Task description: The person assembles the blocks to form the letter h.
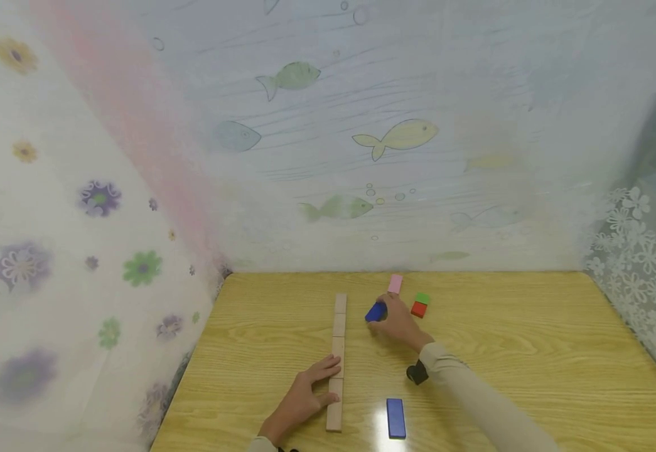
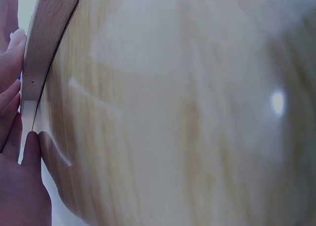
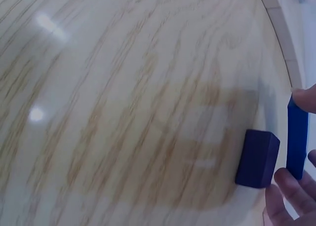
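A straight row of pale wooden blocks (image 1: 339,326) runs away from me along the table. My left hand (image 1: 307,392) rests against the row's left side, its fingers extended and the fingertips and thumb touching the near blocks. The left wrist view shows a wooden block (image 2: 47,48) beside those fingers. Farther off, right of the row, my right hand (image 1: 400,321) pinches a blue block (image 1: 375,312) between thumb and fingers. In the right wrist view this blue block (image 3: 297,142) is upright, and a dark purple-blue block (image 3: 256,159) stands on the table close by.
A pink block (image 1: 395,284) lies just beyond my right hand. To its right, a green block (image 1: 422,298) and a red block (image 1: 419,309) lie together. Another blue block (image 1: 395,418) lies near me. Painted cloth (image 1: 328,163) hangs behind the wood-grain table (image 1: 520,351).
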{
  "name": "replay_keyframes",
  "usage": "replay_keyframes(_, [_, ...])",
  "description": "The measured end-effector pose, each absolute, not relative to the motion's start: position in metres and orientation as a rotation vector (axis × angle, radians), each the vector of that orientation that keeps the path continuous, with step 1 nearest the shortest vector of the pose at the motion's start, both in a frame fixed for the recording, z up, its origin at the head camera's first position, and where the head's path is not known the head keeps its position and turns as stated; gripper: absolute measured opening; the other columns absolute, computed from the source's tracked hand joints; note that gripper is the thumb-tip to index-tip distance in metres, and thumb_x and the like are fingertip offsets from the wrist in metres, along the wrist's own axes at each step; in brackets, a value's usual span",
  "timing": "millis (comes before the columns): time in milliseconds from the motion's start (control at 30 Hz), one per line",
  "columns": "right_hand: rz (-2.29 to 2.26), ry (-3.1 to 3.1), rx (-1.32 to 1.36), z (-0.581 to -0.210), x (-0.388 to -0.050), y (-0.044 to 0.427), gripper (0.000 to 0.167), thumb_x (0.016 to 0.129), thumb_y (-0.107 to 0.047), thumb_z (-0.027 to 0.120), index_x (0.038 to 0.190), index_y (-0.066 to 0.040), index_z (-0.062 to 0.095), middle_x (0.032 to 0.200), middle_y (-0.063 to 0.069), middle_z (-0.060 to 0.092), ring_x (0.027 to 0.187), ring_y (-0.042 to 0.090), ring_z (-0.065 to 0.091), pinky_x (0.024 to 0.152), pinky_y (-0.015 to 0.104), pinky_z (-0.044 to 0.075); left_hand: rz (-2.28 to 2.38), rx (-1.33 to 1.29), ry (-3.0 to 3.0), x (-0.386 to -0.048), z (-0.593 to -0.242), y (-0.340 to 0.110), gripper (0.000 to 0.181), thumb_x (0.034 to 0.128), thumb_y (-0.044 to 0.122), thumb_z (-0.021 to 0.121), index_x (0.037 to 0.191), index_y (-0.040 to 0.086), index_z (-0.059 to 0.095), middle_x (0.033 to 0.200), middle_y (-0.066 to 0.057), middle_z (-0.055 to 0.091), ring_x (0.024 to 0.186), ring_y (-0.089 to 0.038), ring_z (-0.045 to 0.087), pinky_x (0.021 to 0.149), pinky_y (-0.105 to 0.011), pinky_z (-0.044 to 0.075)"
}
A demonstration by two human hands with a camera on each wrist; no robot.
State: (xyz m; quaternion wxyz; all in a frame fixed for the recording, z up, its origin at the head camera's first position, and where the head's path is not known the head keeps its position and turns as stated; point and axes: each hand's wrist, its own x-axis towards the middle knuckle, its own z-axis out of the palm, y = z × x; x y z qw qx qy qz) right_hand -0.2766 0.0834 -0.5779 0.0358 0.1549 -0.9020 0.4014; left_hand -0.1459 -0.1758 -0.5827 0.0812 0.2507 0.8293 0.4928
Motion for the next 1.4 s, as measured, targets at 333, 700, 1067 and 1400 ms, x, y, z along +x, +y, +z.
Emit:
replay_keyframes(333, [1.291, -2.788, 0.523, -0.568, -0.273, 0.096, 0.051, 0.076, -0.017, 0.079, 0.116, 0.005, 0.057, 0.115, 0.018, 0.052, 0.096, 0.028, 0.057, 0.078, 0.037, 0.053, 1.483, 0.741, 2.484, -0.151, -0.600, -0.181, 0.058, 0.0815, 0.025, 0.073, 0.132, 0.003, 0.054, 0.143, -0.005, 0.045, 0.136, -0.030, 0.034, 0.111, -0.037, 0.028])
replay_keyframes(700, [1.176, -2.740, 0.628, -0.554, -0.266, 0.108, 0.050, 0.076, -0.016, 0.079, 0.115, 0.007, 0.058, 0.112, 0.020, 0.054, 0.086, 0.027, 0.056, 0.068, 0.032, 0.051, 1.463, 0.724, 2.450, -0.141, -0.561, -0.175, 0.054, 0.0817, 0.008, 0.072, 0.129, -0.008, 0.052, 0.142, -0.018, 0.044, 0.134, -0.040, 0.032, 0.110, -0.042, 0.029])
replay_keyframes(1067, [1.289, -2.692, 0.704, -0.552, -0.248, 0.120, 0.048, 0.077, -0.011, 0.079, 0.116, 0.006, 0.058, 0.113, 0.017, 0.054, 0.090, 0.033, 0.054, 0.073, 0.046, 0.051, 1.466, 0.752, 2.465, -0.138, -0.556, -0.171, 0.054, 0.0810, 0.006, 0.072, 0.128, -0.010, 0.051, 0.140, -0.021, 0.044, 0.132, -0.044, 0.032, 0.106, -0.052, 0.029])
replay_keyframes(1400, [1.336, -2.668, 0.753, -0.552, -0.237, 0.125, 0.045, 0.076, -0.008, 0.078, 0.115, 0.004, 0.058, 0.107, 0.014, 0.055, 0.090, 0.034, 0.054, 0.072, 0.048, 0.051, 1.471, 0.747, 2.479, -0.139, -0.560, -0.171, 0.053, 0.0798, 0.004, 0.072, 0.127, -0.010, 0.052, 0.140, -0.021, 0.045, 0.132, -0.043, 0.033, 0.107, -0.050, 0.029])
